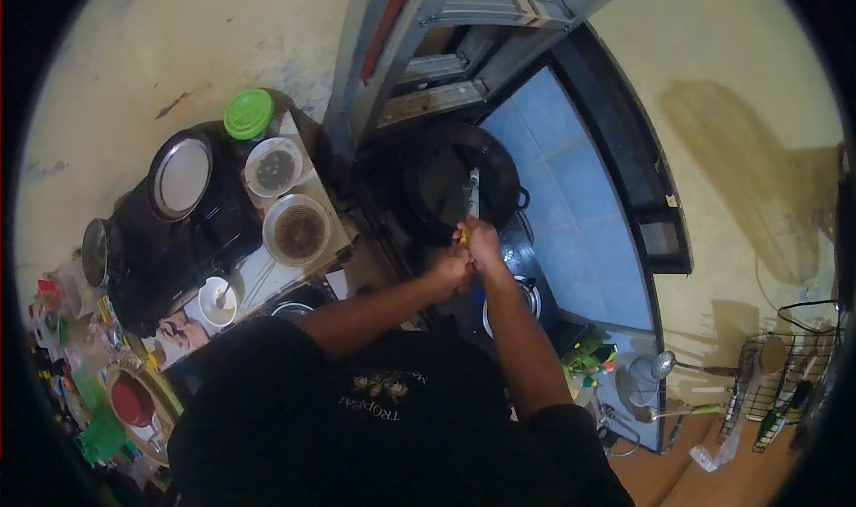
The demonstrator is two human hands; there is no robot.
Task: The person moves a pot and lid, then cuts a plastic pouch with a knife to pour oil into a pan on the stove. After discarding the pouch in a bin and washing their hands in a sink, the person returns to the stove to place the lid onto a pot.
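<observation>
Seen from above, our two bare hands meet in front of a wide black pan (504, 173) beside blue wall tiles (571, 181). Our right hand (482, 245) is closed around a long, pale, silvery strip (473, 197), perhaps a packet or tool; its far end reaches across the pan. Our left hand (451, 271), blurred, sits close against the right, and we cannot tell what it grips. To our left are a strainer (299, 232) and a white cup (217, 313). We judge the step in hand as working the strip at the pan; the next move calls for steady wrists and a firm hold
</observation>
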